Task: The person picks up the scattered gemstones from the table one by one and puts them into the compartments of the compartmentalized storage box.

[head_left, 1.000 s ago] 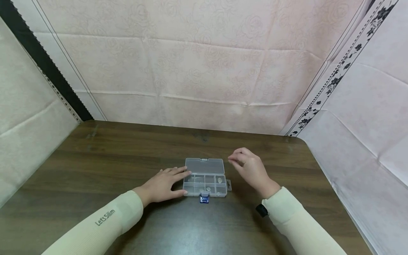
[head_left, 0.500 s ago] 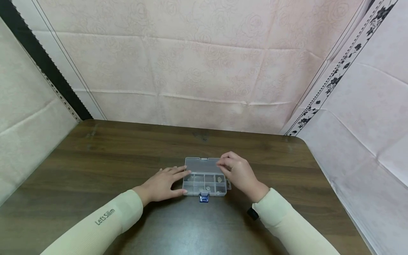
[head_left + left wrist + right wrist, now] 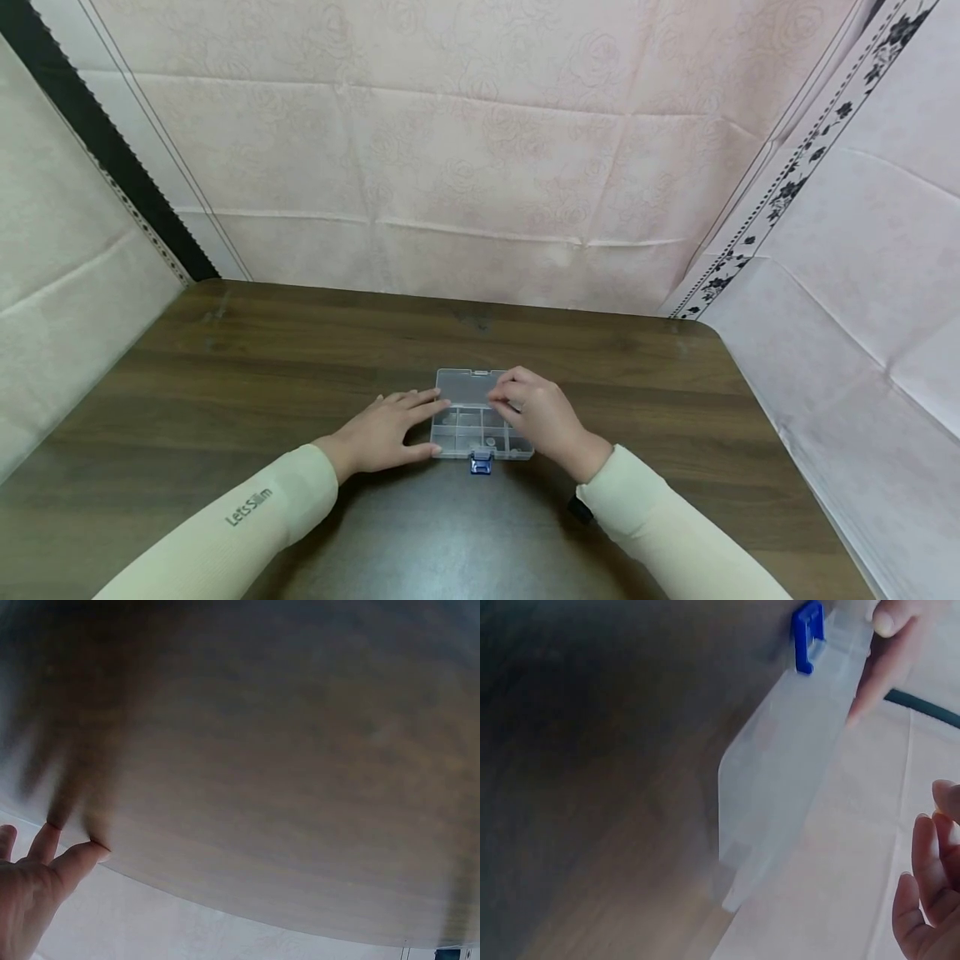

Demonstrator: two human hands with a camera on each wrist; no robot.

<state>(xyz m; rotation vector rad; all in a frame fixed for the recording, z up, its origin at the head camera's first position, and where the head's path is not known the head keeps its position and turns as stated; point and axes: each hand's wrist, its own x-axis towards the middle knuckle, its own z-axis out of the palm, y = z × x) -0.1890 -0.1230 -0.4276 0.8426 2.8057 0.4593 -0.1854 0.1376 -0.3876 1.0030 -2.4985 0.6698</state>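
A clear plastic compartment box [image 3: 467, 432] lies on the table with its lid [image 3: 463, 385] tipped back. Its blue latch [image 3: 481, 465] faces the person. One small pale disc [image 3: 491, 442] shows in a front compartment. My left hand [image 3: 386, 433] rests at the box's left side, fingers spread, fingertips at its edge. Over the right part of the box is my right hand [image 3: 543, 412], thumb and forefinger pinched together. In the right wrist view these fingertips [image 3: 924, 825] meet on something small and pale, almost hidden between them; I cannot tell its kind.
The brown wooden table [image 3: 300, 350] reaches back to a pale patterned cloth [image 3: 465, 167]. Cloth also hangs at the left and right sides. A black device [image 3: 579, 510] sits at the right wrist.
My right hand has moved left, from beside the box to over its right half, fingers still pinched. It now covers the right rear compartment. The left hand has stayed in place.
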